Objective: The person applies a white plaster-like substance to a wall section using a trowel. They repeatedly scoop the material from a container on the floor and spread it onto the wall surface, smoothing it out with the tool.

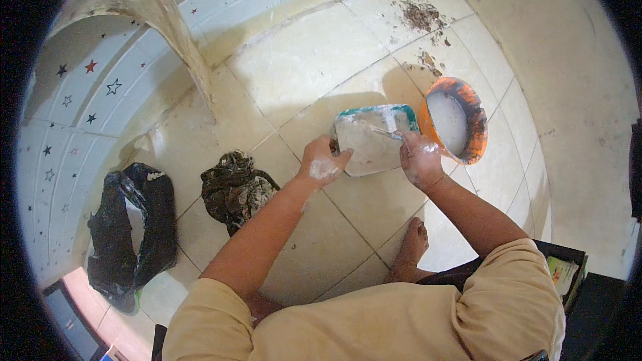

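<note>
A rectangular plastic container (409, 115) with a teal rim stands on the floor in front of me, its surface coated with pale grey-white paste. My left hand (323, 159) grips its left edge, the thumb over the rim. In my right hand (422, 157), fingers closed at the container's right side, is a thin metal-looking tool (386, 134) that reaches over the paste; its exact kind is hard to make out. White smears mark both hands. Just right of them is an orange bucket (477, 135) holding whitish liquid.
A dark, paste-stained cloth (235, 190) is bunched to my left. Beyond it stands an opened black bag (155, 207) with white material inside. Brown debris (421, 15) lies scattered at the far right. A curved beige panel (177, 27) rises at upper left. My bare foot (412, 244) is near the container.
</note>
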### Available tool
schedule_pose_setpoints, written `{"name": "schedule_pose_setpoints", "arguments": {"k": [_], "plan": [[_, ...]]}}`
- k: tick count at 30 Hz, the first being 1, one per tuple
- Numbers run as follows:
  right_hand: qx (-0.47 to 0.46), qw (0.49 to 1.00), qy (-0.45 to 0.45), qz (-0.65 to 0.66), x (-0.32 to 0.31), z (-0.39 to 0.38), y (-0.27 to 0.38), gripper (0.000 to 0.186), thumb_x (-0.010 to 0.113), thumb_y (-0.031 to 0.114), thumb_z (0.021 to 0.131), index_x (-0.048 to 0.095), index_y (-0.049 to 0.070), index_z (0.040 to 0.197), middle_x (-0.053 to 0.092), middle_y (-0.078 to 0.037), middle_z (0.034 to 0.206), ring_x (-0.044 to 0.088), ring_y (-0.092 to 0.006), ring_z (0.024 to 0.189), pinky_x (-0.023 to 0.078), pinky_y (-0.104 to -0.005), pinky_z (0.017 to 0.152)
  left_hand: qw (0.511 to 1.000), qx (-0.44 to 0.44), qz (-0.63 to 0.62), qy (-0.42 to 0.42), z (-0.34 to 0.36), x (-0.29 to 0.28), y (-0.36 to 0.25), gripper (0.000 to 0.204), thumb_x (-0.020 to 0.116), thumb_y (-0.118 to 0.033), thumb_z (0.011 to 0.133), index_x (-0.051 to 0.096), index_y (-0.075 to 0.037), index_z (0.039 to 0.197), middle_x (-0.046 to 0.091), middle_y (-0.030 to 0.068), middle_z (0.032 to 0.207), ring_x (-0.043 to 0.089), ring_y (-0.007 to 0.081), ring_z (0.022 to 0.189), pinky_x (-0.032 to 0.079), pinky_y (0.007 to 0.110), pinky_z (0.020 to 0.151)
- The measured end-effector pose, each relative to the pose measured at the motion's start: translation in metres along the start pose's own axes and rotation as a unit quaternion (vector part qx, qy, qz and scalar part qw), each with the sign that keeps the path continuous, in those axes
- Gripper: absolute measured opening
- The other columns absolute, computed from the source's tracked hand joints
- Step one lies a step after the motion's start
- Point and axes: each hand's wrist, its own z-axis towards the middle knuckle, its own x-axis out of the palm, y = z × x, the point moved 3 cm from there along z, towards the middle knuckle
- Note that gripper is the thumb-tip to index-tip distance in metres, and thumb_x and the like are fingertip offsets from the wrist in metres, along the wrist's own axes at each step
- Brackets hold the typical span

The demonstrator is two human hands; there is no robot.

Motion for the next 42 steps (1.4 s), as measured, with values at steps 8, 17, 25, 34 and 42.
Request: {"name": "schedule_pose_setpoints", "arguments": {"k": [8,17,25,34,42], "plan": [[0.046,0.995,0.055,-0.068,0.003,-0.024,-0.015,0.018,0.058,0.008,0.076,0.053,0.005,0.093,0.057,-0.017,0.074,0.058,-0.0344,0.069,0.045,-0.0461,0.060,0.996,-0.002,-0.024,-0.085,0.002,0.010,0.002,0.025,0.063,-0.019,0.062,0.055,0.004,0.067,0.059,0.0228,0.068,0.057,0.0382,0.067,0.046,0.043,0.064],[0.015,0.990,0.085,-0.110,-0.013,-0.013,-0.002,0.024,0.061,0.020,0.076,0.052,0.005,0.093,0.059,-0.015,0.072,0.060,-0.0333,0.068,0.046,-0.0471,0.060,0.991,-0.051,-0.078,-0.092,-0.016,-0.001,0.008,0.019,0.064,-0.016,0.062,0.054,0.000,0.063,0.057,0.0180,0.060,0.056,0.0317,0.058,0.045,0.041,0.057],[0.036,0.996,0.076,0.007,0.005,0.044,0.039,0.026,0.062,0.022,0.077,0.053,0.007,0.096,0.059,-0.020,0.077,0.059,-0.0395,0.074,0.046,-0.0491,0.065,0.985,0.055,-0.035,-0.161,-0.021,-0.028,-0.004,0.018,0.065,-0.014,0.062,0.054,0.000,0.062,0.055,0.0150,0.058,0.055,0.0274,0.055,0.044,0.039,0.053],[0.007,0.981,0.188,-0.056,0.053,0.083,0.047,0.030,0.063,0.025,0.075,0.060,0.009,0.100,0.063,-0.020,0.086,0.062,-0.0353,0.083,0.050,-0.0449,0.071,0.971,-0.095,-0.146,-0.167,-0.001,-0.046,0.057,0.019,0.064,-0.016,0.063,0.054,-0.001,0.068,0.056,0.0126,0.063,0.054,0.0259,0.060,0.045,0.037,0.059],[-0.024,0.992,0.079,-0.091,0.036,0.104,0.027,0.018,0.057,0.022,0.076,0.064,0.010,0.087,0.065,-0.016,0.078,0.064,-0.0331,0.075,0.050,-0.0456,0.067,0.969,-0.147,-0.143,-0.138,0.000,-0.044,0.066,0.026,0.068,-0.022,0.068,0.054,-0.001,0.075,0.056,0.0129,0.066,0.056,0.0239,0.065,0.046,0.036,0.062]]}}
